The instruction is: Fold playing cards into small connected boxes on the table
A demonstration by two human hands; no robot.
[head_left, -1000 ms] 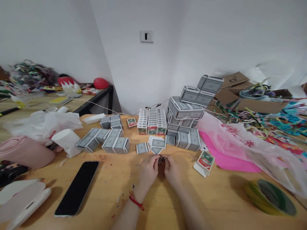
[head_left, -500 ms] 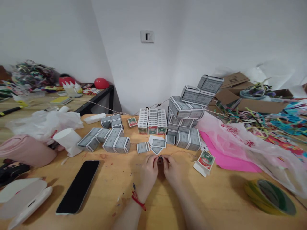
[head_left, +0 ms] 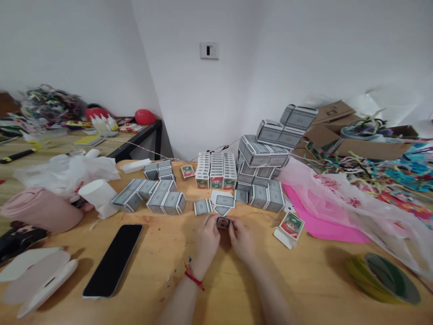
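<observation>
Between my fingertips is a small playing card [head_left: 223,222], held by its two sides and curved; a bit of red shows on its pale face. My left hand [head_left: 207,239] pinches its left end, and my right hand [head_left: 242,239] pinches the right end. Just beyond my fingers lie loose playing cards [head_left: 225,201] with grey patterned backs. A small stack of cards [head_left: 203,206] is beside them on the left. To the right of my right hand sits a red and green card box [head_left: 292,225] with its flap open.
Grey card blocks [head_left: 165,201] stand at the left, and more are piled in a leaning tower [head_left: 264,151] at the right. Rows of card boxes [head_left: 216,170] stand between. A phone [head_left: 113,261] lies left, a tape roll [head_left: 384,277] right, beside a plastic bag [head_left: 341,194].
The card has turned between my fingers, so more of its pale face with red shows. My hands have moved slightly apart. The whole view has shifted a little.
</observation>
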